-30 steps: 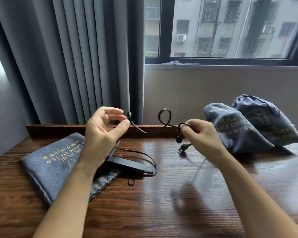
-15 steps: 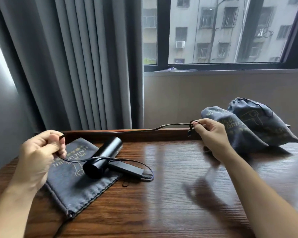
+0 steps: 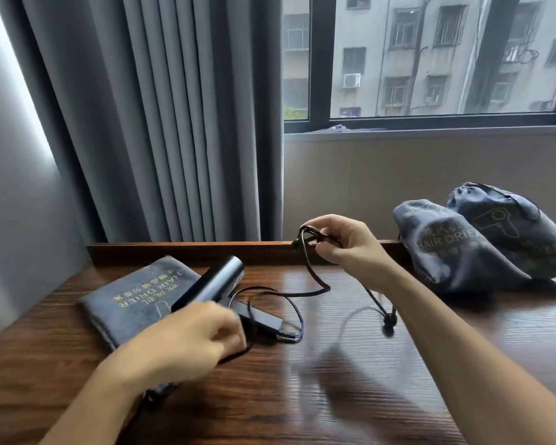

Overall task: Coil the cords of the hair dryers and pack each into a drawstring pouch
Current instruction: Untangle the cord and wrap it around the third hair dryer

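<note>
Here the cord (image 3: 315,284) loops through the right hand's (image 3: 344,244) curled fingers (image 3: 329,252)

The right hand (image 3: 344,244) is raised, its bare forearm reaching in from the lower right. Its fingers are curled and pinch a loop of thin black cord (image 3: 315,277), which hangs down below the hand on both sides of the wrist. The left hand (image 3: 190,338) is lower and nearer, blurred, knuckles up, its bare forearm coming in from the lower left. Its fingers are curled downward over the same cord; whether they actually grip it cannot be told.
</note>
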Demonstrator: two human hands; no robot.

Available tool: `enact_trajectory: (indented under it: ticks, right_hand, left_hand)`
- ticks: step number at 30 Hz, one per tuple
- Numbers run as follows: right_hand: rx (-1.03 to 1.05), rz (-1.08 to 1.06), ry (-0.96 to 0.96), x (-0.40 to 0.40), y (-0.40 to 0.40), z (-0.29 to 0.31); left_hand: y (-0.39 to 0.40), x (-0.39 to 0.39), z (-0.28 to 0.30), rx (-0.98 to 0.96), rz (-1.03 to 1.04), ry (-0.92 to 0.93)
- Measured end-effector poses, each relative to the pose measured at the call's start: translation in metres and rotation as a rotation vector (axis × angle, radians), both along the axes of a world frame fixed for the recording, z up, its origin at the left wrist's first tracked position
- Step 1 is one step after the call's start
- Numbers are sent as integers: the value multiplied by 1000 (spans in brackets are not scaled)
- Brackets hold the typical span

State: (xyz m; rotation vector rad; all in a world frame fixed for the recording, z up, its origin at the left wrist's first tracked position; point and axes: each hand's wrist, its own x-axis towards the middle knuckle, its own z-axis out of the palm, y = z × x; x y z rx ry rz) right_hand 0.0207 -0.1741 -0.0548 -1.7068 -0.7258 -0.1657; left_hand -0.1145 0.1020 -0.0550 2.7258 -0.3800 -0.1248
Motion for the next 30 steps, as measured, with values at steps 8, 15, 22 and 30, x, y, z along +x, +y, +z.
enact_trajectory:
  ticks: [8,15,22,30]
  right_hand:
    - [-193,-11,-122,-9,19,7]
    - [-224,-181,-173,-12,19,-6]
    - [-232,-707,-747,-34,29,-42]
    - [116,-228,-159,-43,41,-49]
  left_hand:
    - [-47,55,35,-506,-8,-381]
    - [-47,78,4,-514,-56,-434]
    - [-60,80,-23,-1069,86,-326]
    - [-66,71,-31,-1179,2,-201]
